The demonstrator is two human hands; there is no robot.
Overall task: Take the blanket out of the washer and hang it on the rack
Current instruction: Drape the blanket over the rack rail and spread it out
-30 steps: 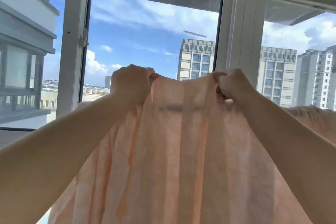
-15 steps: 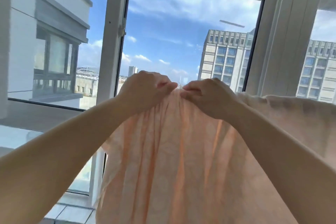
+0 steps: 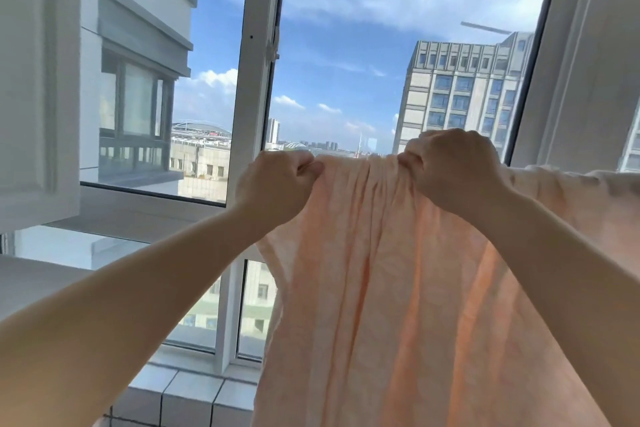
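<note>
Both hands have drawn apart again, left hand (image 3: 277, 184) at 9 o'clock and right hand (image 3: 450, 166) at 3, each gripping the blanket (image 3: 398, 288) top edge, spreading it, probably along the hidden rack.

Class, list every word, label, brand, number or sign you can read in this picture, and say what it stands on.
None can be read.
The blanket, gripped by the left hand and right hand, shows only a faint pattern, no label.
The window frame bears no lettering.
The office block outside shows no sign; anything on the distant buildings is too small.
</note>
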